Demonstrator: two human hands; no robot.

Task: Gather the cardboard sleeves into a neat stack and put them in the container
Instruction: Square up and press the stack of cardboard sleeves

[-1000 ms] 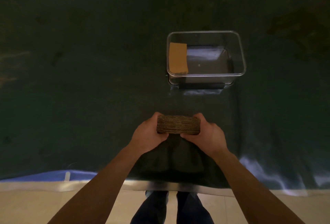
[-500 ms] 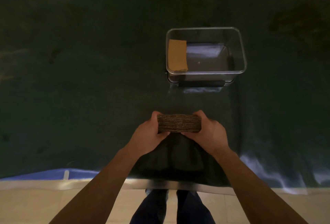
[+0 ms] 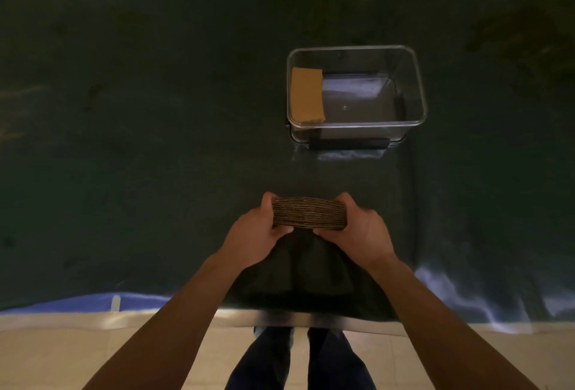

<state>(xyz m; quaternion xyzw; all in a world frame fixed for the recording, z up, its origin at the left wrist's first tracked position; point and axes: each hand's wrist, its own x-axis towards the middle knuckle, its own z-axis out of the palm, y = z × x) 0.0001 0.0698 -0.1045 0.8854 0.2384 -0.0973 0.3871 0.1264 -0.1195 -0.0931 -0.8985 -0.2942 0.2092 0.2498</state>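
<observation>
Both hands, left hand [image 3: 258, 231] and right hand [image 3: 361, 231], clamp the ends of the sleeve stack [image 3: 309, 213] | stack well short of the container [image 3: 418, 85], nearer the person | step: squaring, carry pending | next: lift over near rim, lower beside the sleeve inside [image 3: 307, 94], along its left wall.

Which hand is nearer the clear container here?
Right. The right hand grips the sleeve stack's right end, below the clear container's front wall; the left hand holds the left end, farther off.
</observation>
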